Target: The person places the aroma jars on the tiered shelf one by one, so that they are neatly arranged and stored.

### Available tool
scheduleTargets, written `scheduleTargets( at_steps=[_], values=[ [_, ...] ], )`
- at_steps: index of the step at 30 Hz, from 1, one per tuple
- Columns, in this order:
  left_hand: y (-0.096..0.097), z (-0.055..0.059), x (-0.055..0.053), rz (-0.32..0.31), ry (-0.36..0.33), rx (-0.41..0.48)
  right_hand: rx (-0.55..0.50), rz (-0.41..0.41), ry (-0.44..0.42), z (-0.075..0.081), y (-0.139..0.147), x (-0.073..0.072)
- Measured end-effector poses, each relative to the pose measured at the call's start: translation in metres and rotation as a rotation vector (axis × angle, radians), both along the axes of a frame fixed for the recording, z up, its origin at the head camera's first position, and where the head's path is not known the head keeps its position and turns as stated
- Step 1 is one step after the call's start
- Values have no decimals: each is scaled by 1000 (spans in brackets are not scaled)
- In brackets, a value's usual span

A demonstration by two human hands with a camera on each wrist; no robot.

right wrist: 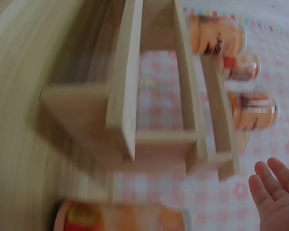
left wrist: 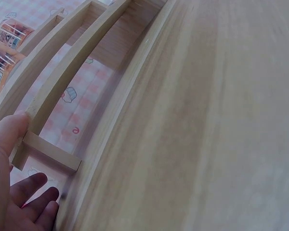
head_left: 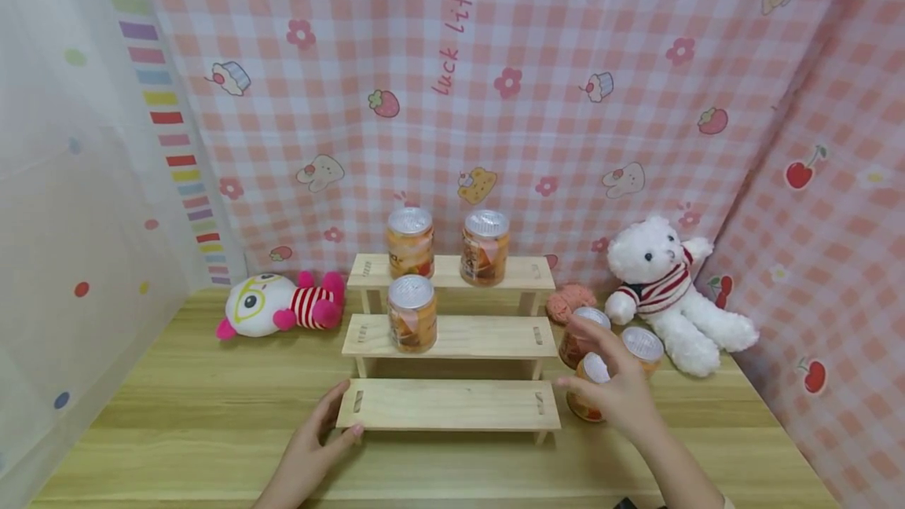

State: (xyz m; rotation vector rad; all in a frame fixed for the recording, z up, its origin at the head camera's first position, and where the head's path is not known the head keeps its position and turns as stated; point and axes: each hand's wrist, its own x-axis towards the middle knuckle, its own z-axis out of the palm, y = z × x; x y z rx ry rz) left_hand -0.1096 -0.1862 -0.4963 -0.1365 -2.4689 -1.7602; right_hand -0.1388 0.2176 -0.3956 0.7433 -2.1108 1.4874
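A three-tier wooden display stand [head_left: 448, 405] stands mid-table. My left hand [head_left: 314, 446] grips the left end of its lowest tier, thumb at the front edge; in the left wrist view the other fingers [left wrist: 31, 190] hang below the board. Two clear cans with silver lids, a left one [head_left: 412, 246] and a right one [head_left: 485, 250], stand upright on the top tier, and another can [head_left: 412, 316] on the middle tier's left part. My right hand [head_left: 618, 391], fingers spread and holding nothing, is over three more cans right of the stand, including a front can [head_left: 585, 407], and partly hides them.
A white teddy bear [head_left: 657, 281] in a striped sweater sits at the back right, beside a coral-pink fuzzy thing [head_left: 569, 302]. At the back left lies a pink and white plush toy [head_left: 283, 305]. A checked curtain [head_left: 452, 140] hangs behind the wooden table [head_left: 212, 415].
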Motion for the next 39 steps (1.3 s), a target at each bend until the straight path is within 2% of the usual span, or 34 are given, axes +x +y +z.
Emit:
scheduleTargets(
  at_steps=[3, 7, 14, 22, 29, 39],
  values=[
    [0, 0, 0, -7, 9, 1, -24, 20, -15, -1, 16, -1],
    [0, 0, 0, -10, 16, 2, -2, -23, -24, -2, 35, -1],
    [-1, -1, 0, -10, 20, -1, 86, -94, 31, -9, 70, -6],
    [-1, -1, -1, -17, 25, 1, 178, -216, -52, -14, 99, -11],
    [-1, -1, 0, -13, 22, -6, 212, -161, -57, -22, 118, -20],
    [-1, -1, 0, -15, 25, -13, 259, -125, -103, -34, 139, -34]
  ],
)
